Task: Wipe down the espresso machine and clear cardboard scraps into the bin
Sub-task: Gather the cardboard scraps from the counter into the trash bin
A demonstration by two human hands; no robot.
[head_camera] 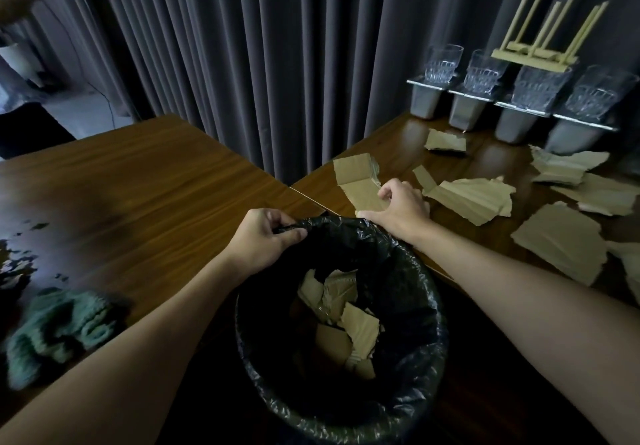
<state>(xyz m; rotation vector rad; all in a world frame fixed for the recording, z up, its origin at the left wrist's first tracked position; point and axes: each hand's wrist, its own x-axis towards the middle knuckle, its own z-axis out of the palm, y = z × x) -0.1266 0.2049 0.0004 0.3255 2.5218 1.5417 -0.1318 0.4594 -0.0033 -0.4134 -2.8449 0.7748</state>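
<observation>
Left hand pinching bin liner, right hand seemingly gripping cardboard scrap

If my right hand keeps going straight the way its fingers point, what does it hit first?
The right hand already rests on the folded cardboard piece. Beyond it lies bare table, then likely the grey curtain; depth is unclear.

Your left hand is curled into a pinch, thumb and fingers closed on the black liner at the bin's rim, forearm reaching in from the lower left. Your right hand lies palm down, fingers bent, on a cardboard scrap (grip unclear), arm stretched from the right.
</observation>
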